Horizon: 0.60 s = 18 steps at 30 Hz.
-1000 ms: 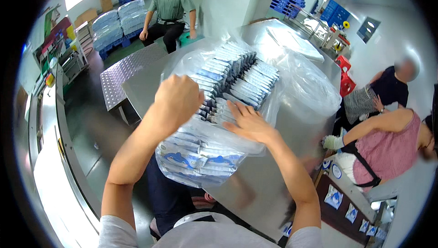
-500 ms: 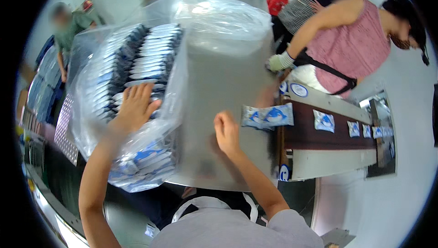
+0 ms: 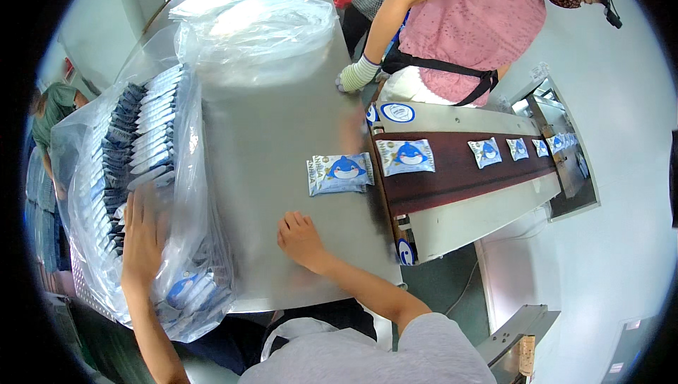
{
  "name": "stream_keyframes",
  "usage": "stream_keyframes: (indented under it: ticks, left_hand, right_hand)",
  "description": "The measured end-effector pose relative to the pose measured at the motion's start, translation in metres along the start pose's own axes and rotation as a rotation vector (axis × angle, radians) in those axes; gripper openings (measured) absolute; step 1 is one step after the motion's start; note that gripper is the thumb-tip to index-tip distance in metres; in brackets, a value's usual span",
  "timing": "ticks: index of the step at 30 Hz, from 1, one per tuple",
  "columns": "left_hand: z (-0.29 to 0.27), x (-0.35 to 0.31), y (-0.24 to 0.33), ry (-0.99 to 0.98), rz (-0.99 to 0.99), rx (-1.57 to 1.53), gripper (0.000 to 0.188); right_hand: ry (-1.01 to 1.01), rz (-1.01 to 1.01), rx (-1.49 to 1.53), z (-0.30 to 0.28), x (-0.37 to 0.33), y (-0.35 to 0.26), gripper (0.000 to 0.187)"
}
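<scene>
A large clear plastic bag (image 3: 205,221) lies on the left side of the metal table, holding rows of small blue-and-white sealed packets (image 3: 154,119). Inside its mouth, my left hand (image 3: 143,239) rests against the packets with fingers stretched out, gripping nothing; its edge is slightly blurred. My right hand (image 3: 301,239) hovers over or rests on the table, fingers curled together with nothing visible in them. Beyond it, overlapping packets (image 3: 342,174) printed with a blue whale lie at the table's right edge, beside the belt's end.
A dark red conveyor belt (image 3: 459,179) carries several spaced packets toward the table from a wall opening. More clear plastic bags (image 3: 268,27) lie at the far end. A person in a pink top (image 3: 473,31) stands beyond the belt, a gloved hand (image 3: 359,74) by the table edge.
The view has shifted to the right. My right hand has drawn back from the packets at the belt's end, and another packet has come along the belt close to them.
</scene>
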<state>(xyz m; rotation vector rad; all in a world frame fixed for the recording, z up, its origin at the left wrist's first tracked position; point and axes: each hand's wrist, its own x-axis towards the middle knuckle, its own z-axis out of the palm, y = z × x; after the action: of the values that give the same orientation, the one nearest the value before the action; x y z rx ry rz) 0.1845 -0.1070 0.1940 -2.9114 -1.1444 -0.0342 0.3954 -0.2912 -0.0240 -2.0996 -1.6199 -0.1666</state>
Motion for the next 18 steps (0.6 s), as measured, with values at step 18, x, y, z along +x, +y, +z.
stream_keyframes:
  ticks: [18]
  left_hand:
    - [-0.013, 0.000, 0.016, -0.067, -0.135, -0.097, 0.054]
  right_hand:
    - [0.015, -0.002, -0.005, 0.002, -0.002, 0.001, 0.016]
